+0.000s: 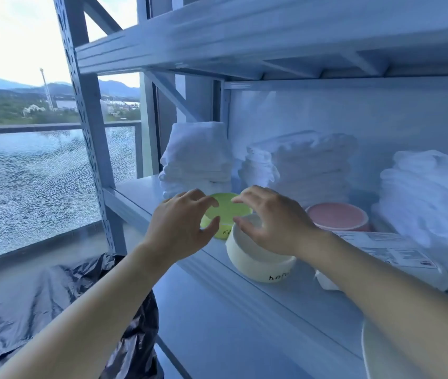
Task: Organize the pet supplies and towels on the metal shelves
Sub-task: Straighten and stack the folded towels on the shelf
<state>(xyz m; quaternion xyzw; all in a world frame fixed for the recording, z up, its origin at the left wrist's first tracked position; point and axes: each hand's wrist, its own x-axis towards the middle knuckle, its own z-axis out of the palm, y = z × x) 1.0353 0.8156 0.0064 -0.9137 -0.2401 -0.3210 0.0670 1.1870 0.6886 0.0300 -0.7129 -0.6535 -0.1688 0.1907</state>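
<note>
The left hand [182, 222] and the right hand [269, 220] both hover with fingers spread and loosely curved, pinching nothing. Between them the green bowl [227, 212] sits on the metal shelf [138, 190], at about 3 o'clock from the left hand and 9 o'clock from the right. I judge the left hand nearer to its rim, because the right one is mostly above the white bowl [255, 263], just beside the green bowl at its 5 o'clock.
</note>
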